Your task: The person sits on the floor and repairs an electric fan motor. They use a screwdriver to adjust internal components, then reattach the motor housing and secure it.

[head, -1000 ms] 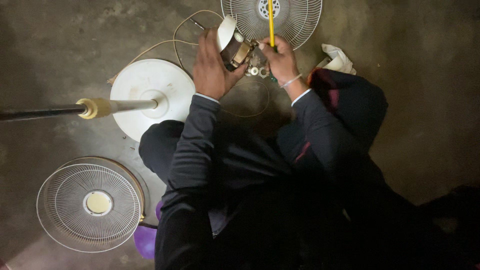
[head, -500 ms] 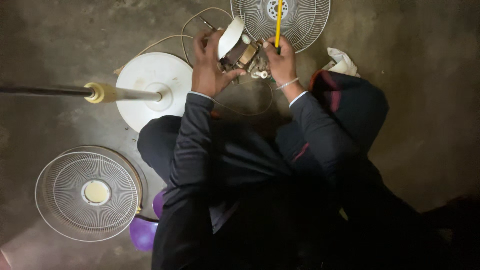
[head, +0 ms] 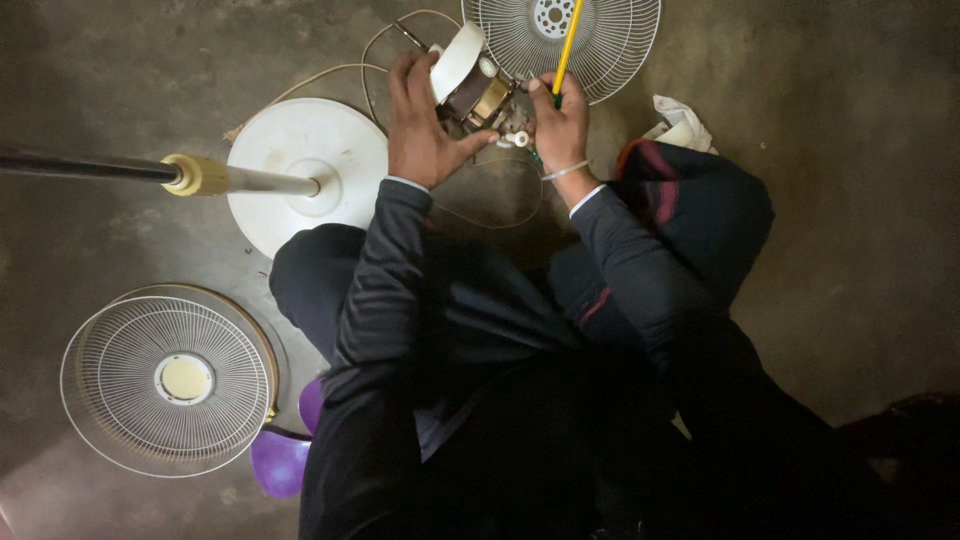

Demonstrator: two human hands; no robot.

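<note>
Screwdriver now tilted; both hands clasping one motor, two grilles nearby

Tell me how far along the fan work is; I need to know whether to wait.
Already apart: one wire grille lies at lower left, the other grille at the top, and the round base with its pole lies flat on the floor. In hand: the left hand grips the motor unit while the right hand works a yellow-handled screwdriver at it. Nothing looks reassembled.
</note>
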